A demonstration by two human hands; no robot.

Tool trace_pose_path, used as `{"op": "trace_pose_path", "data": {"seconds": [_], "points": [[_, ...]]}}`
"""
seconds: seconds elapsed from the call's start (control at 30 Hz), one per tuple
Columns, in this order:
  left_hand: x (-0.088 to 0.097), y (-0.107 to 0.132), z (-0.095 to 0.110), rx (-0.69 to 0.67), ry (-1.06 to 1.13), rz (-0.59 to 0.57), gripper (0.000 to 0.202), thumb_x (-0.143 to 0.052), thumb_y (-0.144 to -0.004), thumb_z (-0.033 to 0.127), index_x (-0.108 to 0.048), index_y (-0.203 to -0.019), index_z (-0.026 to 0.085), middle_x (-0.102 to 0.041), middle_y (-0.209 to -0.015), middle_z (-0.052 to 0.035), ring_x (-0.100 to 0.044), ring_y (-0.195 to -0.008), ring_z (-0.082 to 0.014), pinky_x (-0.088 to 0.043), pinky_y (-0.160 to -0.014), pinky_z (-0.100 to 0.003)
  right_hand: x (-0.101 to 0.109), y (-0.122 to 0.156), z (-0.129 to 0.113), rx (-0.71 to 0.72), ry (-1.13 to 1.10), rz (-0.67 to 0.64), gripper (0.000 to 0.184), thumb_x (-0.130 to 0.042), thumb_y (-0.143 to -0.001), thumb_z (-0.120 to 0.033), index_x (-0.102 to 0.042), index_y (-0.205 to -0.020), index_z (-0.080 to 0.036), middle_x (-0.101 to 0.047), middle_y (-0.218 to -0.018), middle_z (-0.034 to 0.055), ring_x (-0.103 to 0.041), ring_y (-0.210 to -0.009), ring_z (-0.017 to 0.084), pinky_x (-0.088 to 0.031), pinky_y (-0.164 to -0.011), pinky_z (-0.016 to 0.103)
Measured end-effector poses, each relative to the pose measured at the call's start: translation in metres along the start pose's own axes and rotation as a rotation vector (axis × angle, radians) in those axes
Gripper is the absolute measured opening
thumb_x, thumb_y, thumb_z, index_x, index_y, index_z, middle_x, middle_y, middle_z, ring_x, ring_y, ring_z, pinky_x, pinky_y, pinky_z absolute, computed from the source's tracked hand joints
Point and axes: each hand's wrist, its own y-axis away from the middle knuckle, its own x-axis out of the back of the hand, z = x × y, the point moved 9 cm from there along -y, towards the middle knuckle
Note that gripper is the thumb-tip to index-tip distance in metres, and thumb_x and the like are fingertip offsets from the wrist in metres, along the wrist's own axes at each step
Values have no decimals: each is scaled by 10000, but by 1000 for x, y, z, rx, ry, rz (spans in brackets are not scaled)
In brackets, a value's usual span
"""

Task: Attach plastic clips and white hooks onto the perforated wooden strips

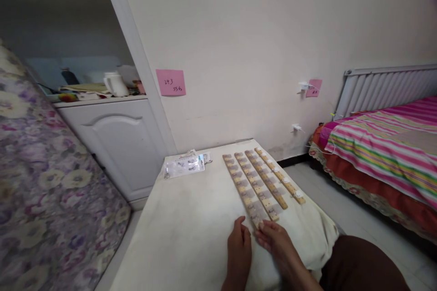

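Observation:
Four wooden strips lie side by side at a slant on the cloth-covered table. At the near end of the leftmost wooden strip [241,186], my right hand [278,238] has its thumb and fingers closed on the wood. Just left of that end is my left hand [238,241], its fingers curled inward; what they hold, if anything, is hidden. Small, partly see-through pieces sit in a row along the second strip [254,183] and the third strip [268,179]. The rightmost strip [280,176] carries white round pieces.
Clear plastic packaging [186,165] lies at the back left of the white-covered table [184,223]. Behind are a wall with a pink note [170,82] and a cabinet [112,145]. A bed [378,145] stands to the right, a flowered curtain [51,182] to the left.

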Motion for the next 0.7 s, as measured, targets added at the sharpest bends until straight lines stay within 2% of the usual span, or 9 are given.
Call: {"op": "trace_pose_path", "data": {"seconds": [0.13, 0.2, 0.3, 0.4, 0.53, 0.63, 0.7], "points": [[3, 1, 0, -14, 45, 36, 352, -347, -885, 334, -524, -1135, 160, -583, -725, -2, -578, -623, -161, -468, -629, -287, -3, -2, 1, -43, -40, -47, 378, -851, -532, -265, -604, -793, -148, -691, -667, 5, -674, -623, 143, -522, -617, 241], [7, 0, -4, -7, 83, 77, 357, -340, -893, 343, -525, -1140, 163, -602, -786, -19, -582, -638, -155, -483, -646, -295, -5, -3, 3, -66, -56, -85, 359, -850, -539, -247, -600, -779, -151, -690, -656, 2, -677, -625, 147, -526, -617, 244], [16, 1, -10, 27, 147, 154, 376, -382, -877, 342, -518, -1180, 167, -624, -960, -66, -623, -816, -176, -505, -766, -333, -9, -5, 7, -99, -50, -136, 337, -840, -560, -254, -597, -770, -152, -704, -685, 14, -683, -644, 146, -515, -606, 230], [21, 3, -13, 77, 238, 180, 439, -452, -852, 370, -485, -1239, 165, -599, -1121, -104, -603, -1004, -202, -478, -897, -361, -18, -5, 13, -113, 4, -188, 310, -825, -583, -273, -600, -751, -141, -711, -699, 31, -678, -651, 137, -499, -611, 217], [21, 8, -8, 148, 429, 159, 727, -625, -740, 395, -324, -1370, 190, -478, -1324, -165, -596, -1066, -232, -497, -879, -342, -40, 5, 22, -64, 45, -292, 296, -809, -581, -288, -590, -712, -139, -705, -701, 35, -663, -653, 138, -496, -666, 244], [24, 13, -1, 197, 500, 141, 962, -709, -650, 330, -158, -1429, 207, -358, -1418, -200, -610, -1043, -236, -508, -847, -319, -53, 18, 32, -12, 40, -311, 301, -794, -560, -312, -576, -698, -157, -682, -680, 14, -641, -646, 144, -496, -664, 260], [27, 19, 0, 239, 487, 114, 1044, -704, -622, 279, -64, -1441, 185, -321, -1435, -224, -629, -993, -233, -518, -816, -315, -57, 26, 45, -2, 32, -310, 312, -794, -538, -319, -554, -670, -169, -653, -644, -5, -620, -629, 140, -490, -644, 254]]}}
